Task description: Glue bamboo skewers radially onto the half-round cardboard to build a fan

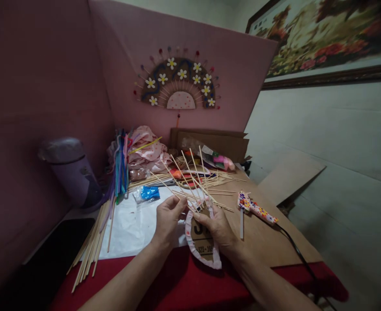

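Observation:
My right hand grips a half-round cardboard piece edged in pink-white patterned fabric, held over the table's front. Several thin bamboo sticks fan upward from its top edge. My left hand is closed in a pinch on one of these sticks near the cardboard's top. A decorated glue gun lies just right of my right hand, its black cord trailing to the right.
A bundle of long sticks lies at the left on white paper. A blue packet, pipe cleaners, pink cloth and a cardboard box crowd the back. A lavender bin stands left. A finished fan hangs on the pink board.

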The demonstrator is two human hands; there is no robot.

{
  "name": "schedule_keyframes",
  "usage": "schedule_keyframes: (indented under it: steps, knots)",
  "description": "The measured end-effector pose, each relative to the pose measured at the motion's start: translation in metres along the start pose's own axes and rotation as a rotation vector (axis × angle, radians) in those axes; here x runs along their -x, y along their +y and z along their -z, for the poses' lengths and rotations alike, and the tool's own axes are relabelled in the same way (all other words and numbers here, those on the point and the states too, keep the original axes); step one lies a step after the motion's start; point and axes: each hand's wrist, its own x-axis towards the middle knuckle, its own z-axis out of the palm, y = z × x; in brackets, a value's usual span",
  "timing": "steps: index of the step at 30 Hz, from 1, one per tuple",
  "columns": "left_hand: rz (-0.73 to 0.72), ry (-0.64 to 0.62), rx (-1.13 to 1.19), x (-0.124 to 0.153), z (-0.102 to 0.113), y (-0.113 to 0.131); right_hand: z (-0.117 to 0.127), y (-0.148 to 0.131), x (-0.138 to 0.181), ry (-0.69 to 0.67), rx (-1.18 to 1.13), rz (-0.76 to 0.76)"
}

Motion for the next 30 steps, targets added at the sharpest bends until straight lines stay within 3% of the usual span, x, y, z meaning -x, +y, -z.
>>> schedule_keyframes:
  steps: [14, 21, 30]
  knots:
    - [0.183, -0.127, 0.052, 0.0039, -0.0044, -0.0039, 0.0007, -0.0061, -0.0020, 0.034, 0.000, 0.032]
    - [0.136, -0.110, -0.054, 0.0022, -0.0018, -0.0038, 0.0025, -0.0046, -0.0032, 0.018, -0.007, 0.064]
    - [0.128, -0.107, -0.025, 0.0025, -0.0017, -0.0048, 0.0019, -0.0060, -0.0023, 0.027, -0.023, 0.035]
